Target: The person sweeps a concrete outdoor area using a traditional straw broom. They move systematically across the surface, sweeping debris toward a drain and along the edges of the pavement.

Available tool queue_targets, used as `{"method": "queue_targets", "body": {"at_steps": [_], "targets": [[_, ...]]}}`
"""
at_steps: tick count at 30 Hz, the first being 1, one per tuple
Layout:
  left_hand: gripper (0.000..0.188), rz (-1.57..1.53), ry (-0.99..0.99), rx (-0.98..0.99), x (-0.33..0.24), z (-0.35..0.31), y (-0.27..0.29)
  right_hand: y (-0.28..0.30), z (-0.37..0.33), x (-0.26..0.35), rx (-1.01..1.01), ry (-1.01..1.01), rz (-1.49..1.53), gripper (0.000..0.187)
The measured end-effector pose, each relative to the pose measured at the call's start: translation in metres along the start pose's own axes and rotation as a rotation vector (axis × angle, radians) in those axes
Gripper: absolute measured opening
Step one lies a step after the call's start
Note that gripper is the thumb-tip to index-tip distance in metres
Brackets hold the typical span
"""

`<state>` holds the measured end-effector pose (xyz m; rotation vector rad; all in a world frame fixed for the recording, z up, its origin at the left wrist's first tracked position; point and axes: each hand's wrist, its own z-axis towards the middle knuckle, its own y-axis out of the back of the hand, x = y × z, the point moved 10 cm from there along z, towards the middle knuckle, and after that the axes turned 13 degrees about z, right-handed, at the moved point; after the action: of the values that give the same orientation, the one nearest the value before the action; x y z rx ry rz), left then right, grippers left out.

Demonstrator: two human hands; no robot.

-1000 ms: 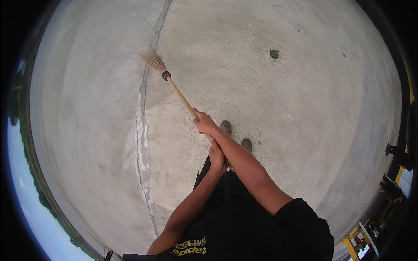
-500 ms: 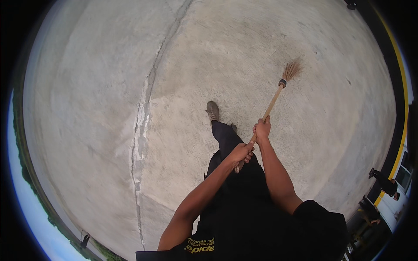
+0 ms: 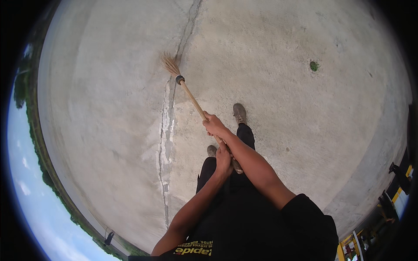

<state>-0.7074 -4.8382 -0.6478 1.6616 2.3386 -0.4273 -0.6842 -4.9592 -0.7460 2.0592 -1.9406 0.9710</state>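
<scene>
Both my hands grip the wooden handle of a stick broom [image 3: 192,97] held out ahead and to the left. My right hand [image 3: 214,125] is wrapped round the middle of the handle. Lower down, close to my body, my left hand [image 3: 224,160] is closed round it near its end. The tan bristles, fanned out beyond a dark binding ring, are at the concrete floor [image 3: 278,82], just left of a long crack [image 3: 166,143]. Whether they press on the floor is hard to tell.
A small green tuft [image 3: 314,66] shows on the floor ahead to the right. My brown shoes [image 3: 239,112] stand right of the crack. A person in dark clothes [image 3: 399,177] is at the far right, another [image 3: 109,238] at the lower left. Greenery lines the left edge.
The broom has swung from right to left, its bristles passing over the crack. My right hand has crossed in front of my left. My right foot is now forward.
</scene>
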Motion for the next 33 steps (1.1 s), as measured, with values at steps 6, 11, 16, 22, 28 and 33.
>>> {"method": "queue_targets", "body": {"at_steps": [6, 11, 16, 22, 28, 33], "targets": [[0.042, 0.177, 0.134, 0.443, 0.085, -0.065, -0.026, 0.099, -0.129, -0.028, -0.418, 0.152, 0.328, 0.069], [0.046, 0.346, 0.226, 0.677, 0.118, -0.019, 0.067, 0.098, -0.152, -0.104, -0.893, 0.291, 0.361, 0.070], [0.044, 0.100, 0.387, 0.404, 0.163, -0.018, 0.292, -0.104, -0.052, -0.244, -0.712, 0.056, 0.190, 0.069], [0.045, -0.244, 0.204, 0.170, 0.117, -0.016, 0.463, -0.369, 0.081, -0.261, -0.121, -0.040, -0.015, 0.069], [0.053, -0.243, -0.057, -0.185, 0.090, -0.055, 0.439, -0.429, 0.021, -0.182, 0.165, 0.145, -0.222, 0.069], [0.053, 0.102, 0.012, 0.162, 0.130, -0.132, 0.408, -0.352, -0.091, -0.183, -0.233, 0.203, -0.005, 0.068]]}}
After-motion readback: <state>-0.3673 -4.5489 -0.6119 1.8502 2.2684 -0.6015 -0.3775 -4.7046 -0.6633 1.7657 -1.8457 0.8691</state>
